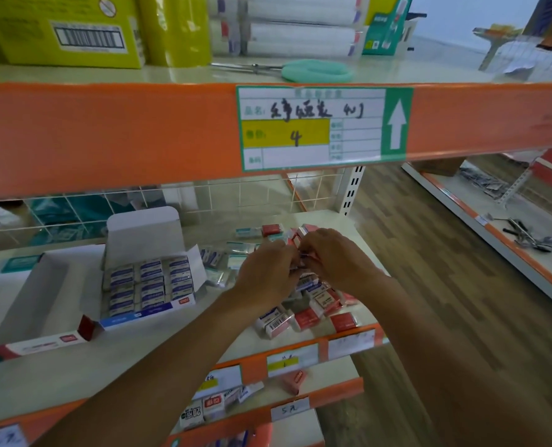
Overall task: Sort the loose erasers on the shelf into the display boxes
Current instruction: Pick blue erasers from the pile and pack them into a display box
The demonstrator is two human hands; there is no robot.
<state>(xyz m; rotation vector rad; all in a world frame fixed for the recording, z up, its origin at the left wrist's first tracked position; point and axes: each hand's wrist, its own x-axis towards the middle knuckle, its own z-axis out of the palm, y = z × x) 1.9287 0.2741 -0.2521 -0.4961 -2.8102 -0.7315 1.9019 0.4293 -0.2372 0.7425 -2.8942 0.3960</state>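
A pile of loose erasers (313, 312), red-sleeved and blue-sleeved, lies at the right end of the middle shelf. My left hand (266, 272) and my right hand (332, 258) meet above the pile, fingers curled together around red-sleeved erasers (300, 238). An open display box (148, 279) left of the pile holds rows of blue-sleeved erasers. Further left stands a second open display box (35, 304), white inside with a red-marked front. Several clear-wrapped erasers (239, 250) lie behind my hands.
The orange beam (106, 133) of the upper shelf hangs close above, bearing a price label. Teal scissors (316, 71) lie on the upper shelf. Lower shelves below hold more small packets (210, 406). A wooden-floored aisle and another rack (510, 233) lie to the right.
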